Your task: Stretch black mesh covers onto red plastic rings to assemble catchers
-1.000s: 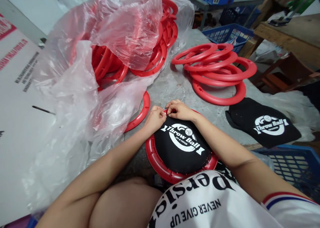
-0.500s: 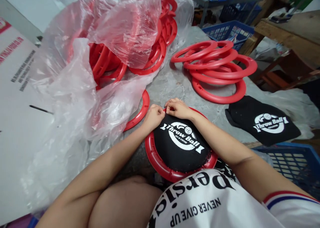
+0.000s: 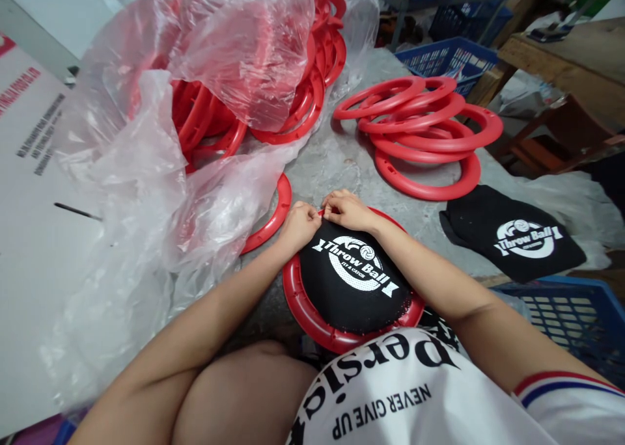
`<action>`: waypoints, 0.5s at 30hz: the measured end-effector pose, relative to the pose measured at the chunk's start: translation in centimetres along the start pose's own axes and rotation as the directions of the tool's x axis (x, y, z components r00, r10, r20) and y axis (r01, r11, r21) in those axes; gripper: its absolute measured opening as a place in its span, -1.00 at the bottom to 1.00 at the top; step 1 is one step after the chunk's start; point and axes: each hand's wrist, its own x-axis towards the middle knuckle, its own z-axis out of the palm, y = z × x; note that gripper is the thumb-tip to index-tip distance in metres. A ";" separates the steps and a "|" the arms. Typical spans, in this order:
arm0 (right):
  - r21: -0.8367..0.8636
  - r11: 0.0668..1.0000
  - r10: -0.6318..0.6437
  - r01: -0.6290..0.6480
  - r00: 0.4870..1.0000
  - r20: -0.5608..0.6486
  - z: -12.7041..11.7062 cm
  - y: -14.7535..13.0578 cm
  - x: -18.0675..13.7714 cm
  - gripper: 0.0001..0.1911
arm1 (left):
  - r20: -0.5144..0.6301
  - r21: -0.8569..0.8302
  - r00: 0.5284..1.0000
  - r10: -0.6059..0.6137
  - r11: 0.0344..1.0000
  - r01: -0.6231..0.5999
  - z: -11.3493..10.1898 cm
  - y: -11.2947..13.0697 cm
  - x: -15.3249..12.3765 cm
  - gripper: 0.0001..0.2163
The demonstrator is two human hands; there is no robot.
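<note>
A red plastic ring (image 3: 299, 295) lies on the grey table right in front of me, covered by a black mesh cloth (image 3: 354, 276) printed "Throw Ball". My left hand (image 3: 301, 224) and my right hand (image 3: 346, 211) meet at the far edge of the ring. Both are closed in a pinch on the edge of the black cloth where it meets the ring's rim. My forearms reach in from below on either side of the ring.
A loose pile of red rings (image 3: 422, 133) lies at the back right. More red rings (image 3: 293, 107) spill from a clear plastic bag (image 3: 161, 146) on the left. A second black printed cloth (image 3: 512, 233) lies at right, above a blue crate (image 3: 561, 318). A white carton (image 3: 29, 191) stands at left.
Both hands stay pinched at the far edge of the cloth with small finger movements. The view has shifted slightly.
</note>
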 end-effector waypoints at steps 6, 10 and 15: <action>-0.010 1.000 0.010 -0.010 1.000 0.002 0.0 -0.1 0.0 -0.88 | 0.004 0.039 1.000 -0.011 0.999 0.011 -0.1 0.2 0.1 -0.91; -0.011 1.000 0.017 -0.017 1.000 0.000 0.0 -0.2 0.0 -0.89 | -0.002 0.047 1.000 -0.016 0.999 0.016 0.0 0.1 0.2 -0.91; -0.009 1.000 0.015 -0.015 1.000 -0.010 0.1 -0.2 0.1 -0.90 | -0.007 0.055 1.000 -0.007 0.998 0.007 0.1 0.1 0.1 -0.90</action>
